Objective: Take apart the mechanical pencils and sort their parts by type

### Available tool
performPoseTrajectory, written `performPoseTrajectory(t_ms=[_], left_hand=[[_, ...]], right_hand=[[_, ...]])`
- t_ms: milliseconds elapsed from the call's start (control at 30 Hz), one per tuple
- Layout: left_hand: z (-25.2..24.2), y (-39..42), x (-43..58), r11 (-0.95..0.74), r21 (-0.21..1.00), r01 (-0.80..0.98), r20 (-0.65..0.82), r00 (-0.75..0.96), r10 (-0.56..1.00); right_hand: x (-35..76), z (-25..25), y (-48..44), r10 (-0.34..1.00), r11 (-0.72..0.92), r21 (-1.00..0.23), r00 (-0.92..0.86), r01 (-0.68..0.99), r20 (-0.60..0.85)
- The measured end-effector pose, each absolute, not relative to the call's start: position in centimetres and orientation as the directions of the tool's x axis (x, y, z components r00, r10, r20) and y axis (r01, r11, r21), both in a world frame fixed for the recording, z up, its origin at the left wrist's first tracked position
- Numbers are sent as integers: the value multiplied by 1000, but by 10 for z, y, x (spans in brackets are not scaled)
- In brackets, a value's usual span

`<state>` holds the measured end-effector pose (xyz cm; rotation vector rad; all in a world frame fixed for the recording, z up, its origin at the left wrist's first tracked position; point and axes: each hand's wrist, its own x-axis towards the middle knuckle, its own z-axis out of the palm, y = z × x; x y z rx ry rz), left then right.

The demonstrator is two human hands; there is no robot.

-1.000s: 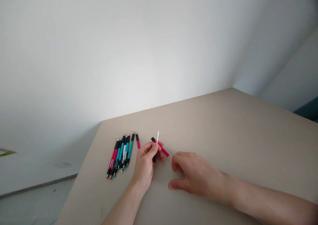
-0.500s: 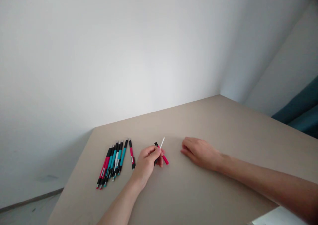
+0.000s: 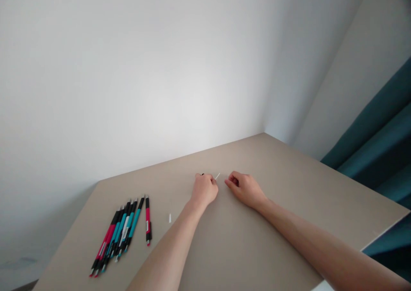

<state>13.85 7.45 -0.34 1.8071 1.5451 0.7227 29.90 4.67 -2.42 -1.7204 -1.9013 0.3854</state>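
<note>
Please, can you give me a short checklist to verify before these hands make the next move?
1. Left hand has a grip on the white stick: ok, its tip sticks out.
2. Right hand free: cannot tell, fingers curled.
3. Hands apart: ok, a gap shows.
4. Pens clear of both hands: ok.
5. Table without loose bits: not ok, a white piece lies there.
6. Black thing at left hand identified: cannot tell, only a speck shows.

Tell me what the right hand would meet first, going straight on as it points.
Probably the white rod jutting from the left hand, then that hand itself; how the rod's height compares with the right hand is unclear.
</note>
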Motion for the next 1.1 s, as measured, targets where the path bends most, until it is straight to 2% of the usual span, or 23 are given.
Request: performPoseTrajectory(t_ms=[167,300,433,567,767,967,1100], left_hand=[[-2,72,142,-136,641,756,19,161,987],[-5,69,145,-135,591,795,22,151,988],[-9,65,148,-122,596,793,31,129,991],[-9,65,148,-109,654,749,50,101,994],[-7,53,115,-97,806,584,99,29,995],[-14,8,68,-38,933,359,27,37,999],[-19,-1,57,-12,999,31,9,106,994]], right_hand=[[299,-24,47,983,125,-547,-31,828,178],[297,-23,46,986,118,-545,-32,830,164],[297,-21,46,988,112,-540,-37,834,148],[298,-21,47,990,106,-531,-37,841,138],[300,-20,48,993,106,-535,-58,838,106],[294,-20,48,994,79,-493,-29,866,108],[279,-20,55,992,35,-462,25,886,121]])
